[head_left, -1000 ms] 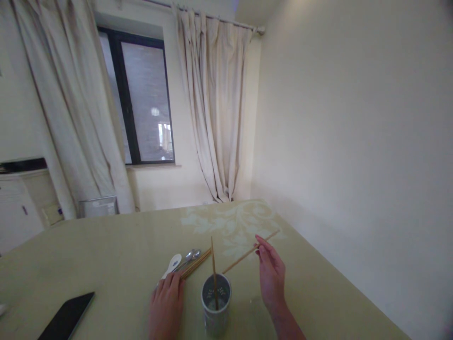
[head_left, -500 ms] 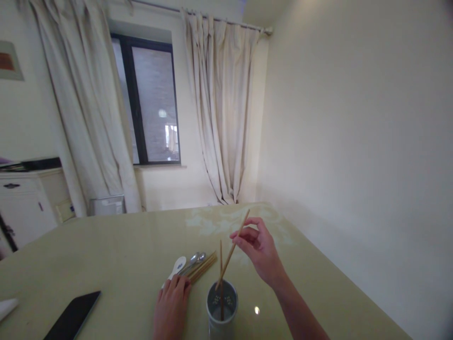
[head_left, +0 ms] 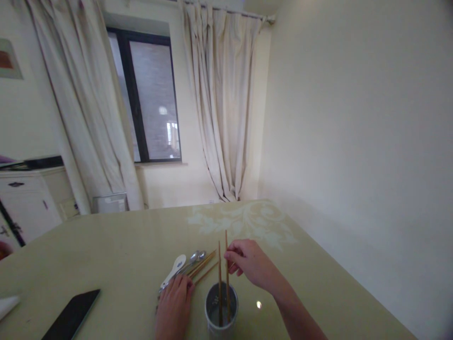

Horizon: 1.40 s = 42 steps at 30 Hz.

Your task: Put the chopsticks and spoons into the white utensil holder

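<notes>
My right hand pinches the upper part of a wooden chopstick, which stands nearly upright with its lower end inside a grey cylindrical holder. A second chopstick leans in the same holder, just to the left. On the table, my left hand rests with curled fingers over the lower ends of several loose chopsticks. Beside them lie a white spoon and metal spoons, their handles partly under my left hand.
A dark phone or tablet lies at the table's left, near a white object at the frame edge. The glossy table meets the wall on the right. Behind are curtains, a window and a white cabinet.
My right hand has moved down and left, and its chopstick has gone from slanted to nearly upright, deeper in the holder. One chopstick under my left hand now lies apart from the others.
</notes>
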### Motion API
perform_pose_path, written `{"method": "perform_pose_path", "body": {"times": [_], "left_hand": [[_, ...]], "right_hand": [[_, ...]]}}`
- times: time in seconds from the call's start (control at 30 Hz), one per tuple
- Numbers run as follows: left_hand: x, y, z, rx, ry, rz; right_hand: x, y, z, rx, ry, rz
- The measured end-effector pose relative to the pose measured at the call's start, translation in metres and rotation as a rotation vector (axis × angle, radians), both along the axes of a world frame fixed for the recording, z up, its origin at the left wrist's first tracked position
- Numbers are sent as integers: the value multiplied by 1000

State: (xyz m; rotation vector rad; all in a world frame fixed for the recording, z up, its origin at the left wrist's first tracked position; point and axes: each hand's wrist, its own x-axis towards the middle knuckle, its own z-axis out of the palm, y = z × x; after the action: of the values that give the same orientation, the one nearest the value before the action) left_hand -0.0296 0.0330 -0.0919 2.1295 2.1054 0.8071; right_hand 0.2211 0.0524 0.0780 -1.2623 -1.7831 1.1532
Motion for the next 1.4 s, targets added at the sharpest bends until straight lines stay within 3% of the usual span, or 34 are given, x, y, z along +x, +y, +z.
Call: {"method": "perform_pose_path", "body": {"times": [0.17, 0.27, 0.33, 0.4, 0.47, 0.53, 0.67, 0.77, 0.87, 1.0, 1.07, 1.2, 1.4], "left_hand": [[-1, 3, -4, 5, -315, 8], [-3, 6, -3, 108, -554, -11], [-3, 5, 6, 216, -679, -16], [2, 0, 24, 295, -776, -1], [11, -8, 52, 341, -843, 8], [24, -17, 87, 334, -852, -106], [46, -28, 148, 115, -722, -436], [45, -20, 166, -17, -650, -531], [32, -1, 157, -153, -454, -483], [15, 22, 125, -347, 35, -225], [11, 27, 111, -440, 178, -146], [9, 30, 94, -508, 217, -123], [6, 33, 87, -533, 193, -85]], "right_hand": [[-5, 0, -4, 79, -184, 26], [3, -2, 8, 155, -195, 0], [9, -5, 18, 244, -136, -52], [12, -10, 26, 296, -46, -68], [8, -16, 29, 294, 41, -33], [1, -21, 28, 274, 99, 17], [-4, -28, 29, 269, 251, 49], [12, -29, 40, 313, 352, -8], [37, -31, 53, 385, 360, -116], [55, -32, 58, 380, 239, -151], [53, -32, 55, 332, 179, -125], [41, -28, 47, 219, 74, -41], [23, -19, 32, 163, -130, 50]]}}
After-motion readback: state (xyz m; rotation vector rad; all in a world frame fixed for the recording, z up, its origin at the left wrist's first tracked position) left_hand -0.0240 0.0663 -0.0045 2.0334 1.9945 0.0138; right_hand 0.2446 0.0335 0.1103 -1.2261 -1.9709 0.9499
